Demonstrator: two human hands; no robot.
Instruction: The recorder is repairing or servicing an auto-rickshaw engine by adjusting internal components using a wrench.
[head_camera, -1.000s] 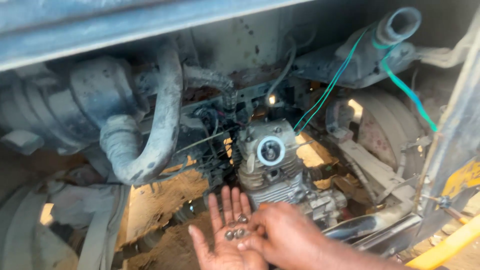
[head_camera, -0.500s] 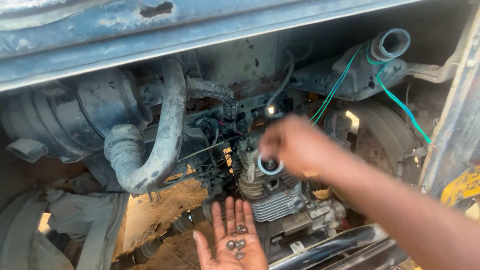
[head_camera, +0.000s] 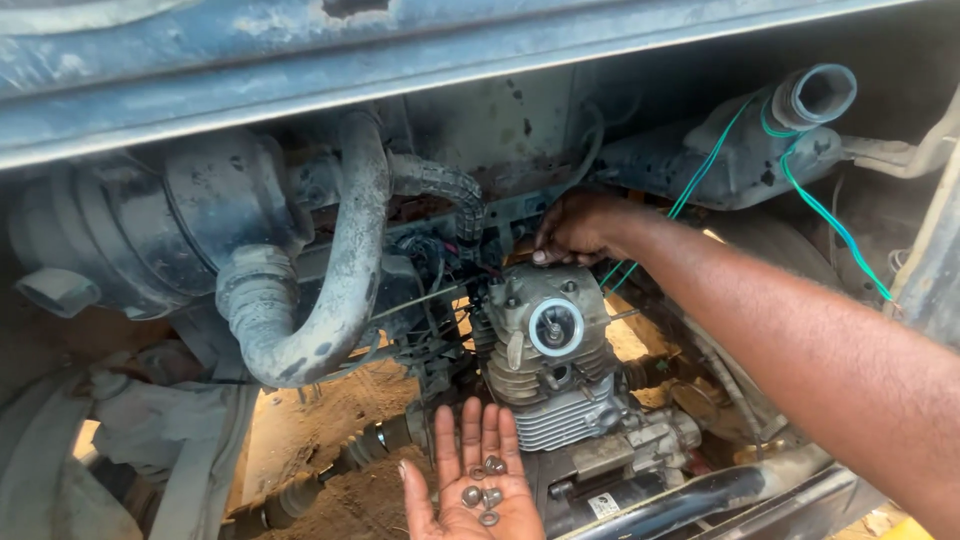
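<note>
Reaching past where it picked from the palm a second ago, the right hand (head_camera: 575, 228) now presses curled fingertips on the cylinder head (head_camera: 545, 325) top; whether it grips anything I cannot tell. The left hand (head_camera: 475, 480) stays flat open below, cradling small nuts (head_camera: 483, 490).

Small grey nuts (head_camera: 482, 491) lie loose in the upturned left hand (head_camera: 472, 492); the finned engine cylinder head (head_camera: 545, 345) sits upright, right hand (head_camera: 575, 228) touching its top

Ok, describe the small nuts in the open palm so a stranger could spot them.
Find the finned engine cylinder at centre. Just below it lies the upturned left hand. The nuts are the four small grey metal pieces clustered on its palm, the only loose parts there.
</note>
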